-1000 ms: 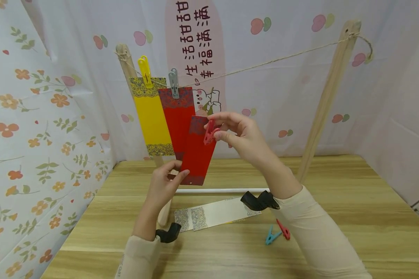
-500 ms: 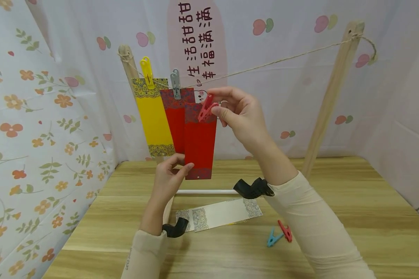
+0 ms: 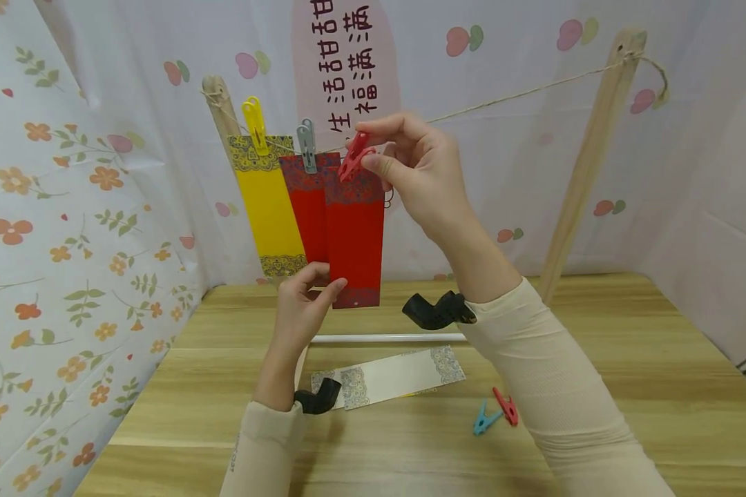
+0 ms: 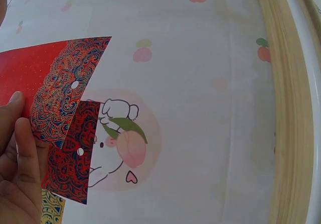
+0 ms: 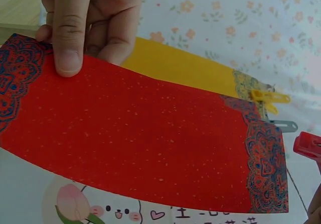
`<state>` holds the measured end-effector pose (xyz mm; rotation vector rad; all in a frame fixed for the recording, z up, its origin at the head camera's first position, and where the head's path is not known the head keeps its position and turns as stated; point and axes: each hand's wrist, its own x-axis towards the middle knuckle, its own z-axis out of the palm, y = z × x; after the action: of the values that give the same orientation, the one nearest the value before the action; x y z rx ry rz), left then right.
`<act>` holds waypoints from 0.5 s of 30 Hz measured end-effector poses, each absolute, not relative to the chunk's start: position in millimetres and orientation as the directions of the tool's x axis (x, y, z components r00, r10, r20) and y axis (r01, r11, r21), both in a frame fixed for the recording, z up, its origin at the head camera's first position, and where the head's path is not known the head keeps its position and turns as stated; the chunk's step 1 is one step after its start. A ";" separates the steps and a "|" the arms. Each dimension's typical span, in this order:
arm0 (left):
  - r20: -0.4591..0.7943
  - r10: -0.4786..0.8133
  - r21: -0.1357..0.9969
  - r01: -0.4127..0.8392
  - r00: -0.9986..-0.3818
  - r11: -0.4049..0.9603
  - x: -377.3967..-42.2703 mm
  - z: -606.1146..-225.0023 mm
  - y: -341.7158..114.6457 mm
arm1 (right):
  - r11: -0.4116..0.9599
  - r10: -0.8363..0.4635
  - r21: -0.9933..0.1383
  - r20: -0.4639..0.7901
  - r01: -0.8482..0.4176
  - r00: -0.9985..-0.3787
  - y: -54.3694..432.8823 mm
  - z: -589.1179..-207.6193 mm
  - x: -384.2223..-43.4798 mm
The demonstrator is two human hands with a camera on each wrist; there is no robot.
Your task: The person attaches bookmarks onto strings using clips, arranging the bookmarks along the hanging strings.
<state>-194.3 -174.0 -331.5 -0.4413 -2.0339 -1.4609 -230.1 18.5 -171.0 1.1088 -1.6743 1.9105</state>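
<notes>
The held red card [image 3: 356, 238] hides the right side of the hanging red card [image 3: 311, 214], and the left hand [image 3: 304, 297] has some fingertips out of sight behind the held one. The right hand [image 3: 425, 169] covers a stretch of the twine [image 3: 503, 101]; from the head view it is unclear whether the red clothespin [image 3: 356, 157] touches the card, and the right wrist view's edge crops that clothespin. The upper white card [image 3: 398, 378] covers most of the lower white card [image 3: 322, 382]. The right sleeve [image 3: 553, 379] masks the foot of the right wooden post [image 3: 590, 152]. The pink panel's lettering [image 3: 331, 65] runs off the top; print on the left sleeve [image 3: 264, 449] is too small to read. The left wrist view crops the left hand and held card.
</notes>
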 end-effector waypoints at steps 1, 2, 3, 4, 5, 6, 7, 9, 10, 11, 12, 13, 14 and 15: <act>0.640 -0.069 0.735 0.584 -0.765 0.343 -194.7 -331.1 -174.2 | -0.240 -0.211 -0.658 0.753 -0.714 -0.623 17.8 -169.0 -230.3; 0.649 -0.066 0.728 0.593 -0.758 0.344 -195.0 -330.4 -174.2 | -0.253 -0.205 -0.661 0.750 -0.706 -0.629 17.2 -167.1 -230.4; 0.659 -0.064 0.719 0.603 -0.749 0.346 -195.4 -329.9 -174.2 | -0.263 -0.202 -0.662 0.749 -0.702 -0.631 16.8 -165.3 -230.5; 0.669 -0.062 0.710 0.612 -0.741 0.349 -195.9 -329.2 -174.2 | -0.269 -0.199 -0.663 0.748 -0.698 -0.633 16.4 -163.6 -230.6; 0.677 -0.059 0.702 0.619 -0.734 0.352 -196.4 -328.4 -174.1 | -0.279 -0.197 -0.667 0.744 -0.691 -0.639 16.1 -161.6 -230.6; 0.684 -0.058 0.694 0.624 -0.727 0.359 -196.8 -327.7 -174.0 | -0.281 -0.193 -0.667 0.744 -0.690 -0.640 15.9 -159.7 -230.8; 0.690 -0.057 0.687 0.628 -0.721 0.366 -197.2 -327.0 -173.9 | -0.281 -0.190 -0.668 0.743 -0.689 -0.642 15.8 -157.8 -230.9; 0.697 -0.059 0.678 0.631 -0.714 0.376 -197.7 -325.5 -173.2 | -0.281 -0.177 -0.662 0.747 -0.695 -0.641 15.8 -154.1 -231.3; 0.698 -0.061 0.678 0.631 -0.714 0.378 -198.0 -324.9 -172.9 | -0.285 -0.166 -0.657 0.751 -0.698 -0.639 15.8 -152.3 -231.5; 0.697 -0.064 0.679 0.629 -0.714 0.379 -198.3 -324.5 -172.5 | -0.289 -0.154 -0.651 0.755 -0.701 -0.637 15.9 -150.6 -231.7; 0.697 -0.068 0.680 0.628 -0.714 0.380 -198.9 -324.3 -172.2 | -0.288 -0.141 -0.648 0.757 -0.705 -0.638 16.0 -149.2 -231.8; 0.695 -0.072 0.683 0.626 -0.715 0.377 -199.2 -324.1 -171.5 | -0.293 -0.130 -0.647 0.757 -0.704 -0.641 16.1 -147.9 -232.1; 0.694 -0.077 0.686 0.624 -0.716 0.375 -199.8 -324.3 -171.1 | -0.293 -0.120 -0.643 0.759 -0.708 -0.640 16.1 -147.0 -232.5; 0.693 -0.080 0.687 0.623 -0.717 0.374 -200.4 -324.3 -170.5 | -0.295 -0.111 -0.642 0.759 -0.708 -0.641 16.0 -145.9 -232.7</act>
<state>-200.4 -170.5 -324.3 -0.4668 -1.9860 -1.3858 -232.7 16.0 -145.9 1.0256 -1.5464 1.9910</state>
